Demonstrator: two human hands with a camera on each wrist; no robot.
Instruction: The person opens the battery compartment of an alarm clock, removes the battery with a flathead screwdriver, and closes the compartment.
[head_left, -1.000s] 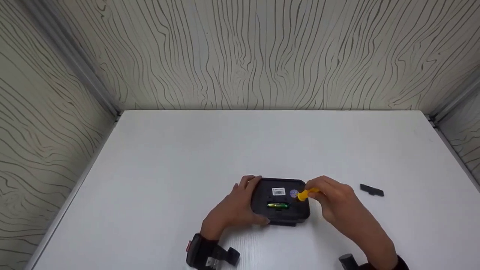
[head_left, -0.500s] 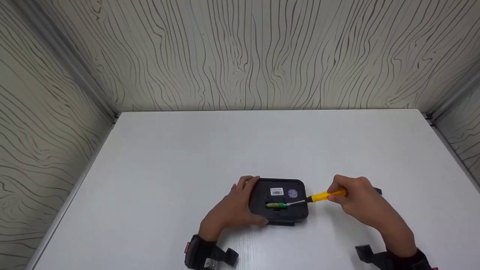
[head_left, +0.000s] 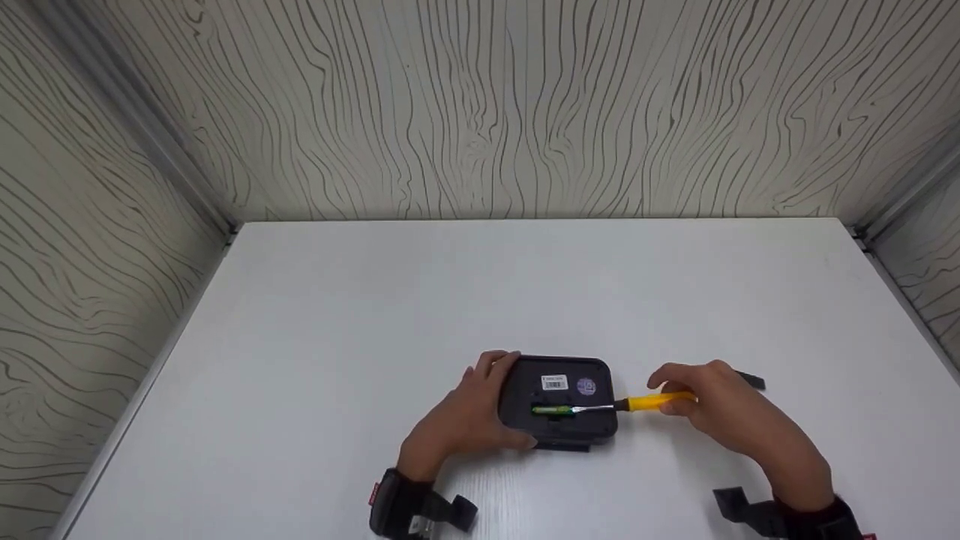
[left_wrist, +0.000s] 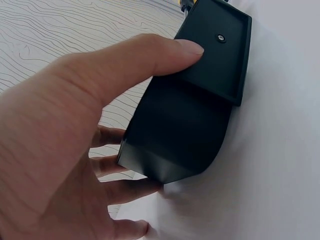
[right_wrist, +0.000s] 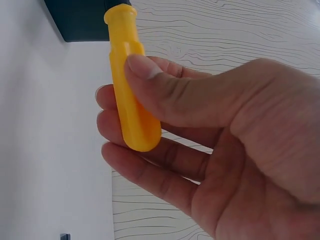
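Tabletop [head_left: 360, 315] bears black case [head_left: 560, 397], battery [head_left: 551, 410] inside (left grip [head_left: 469, 416] clasping case, right grip [head_left: 709, 394] pinching screwdriver [head_left: 645, 403])

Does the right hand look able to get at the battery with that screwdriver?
Probably yes: the battery lies uncovered in the black device, and the right hand holds the yellow screwdriver, its tip by the battery. The left hand grips the opposite side, not blocking.

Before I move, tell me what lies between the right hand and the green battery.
In the head view, the yellow-handled screwdriver extends from the right hand across part of the black device toward the green battery; whether its tip touches is unclear.
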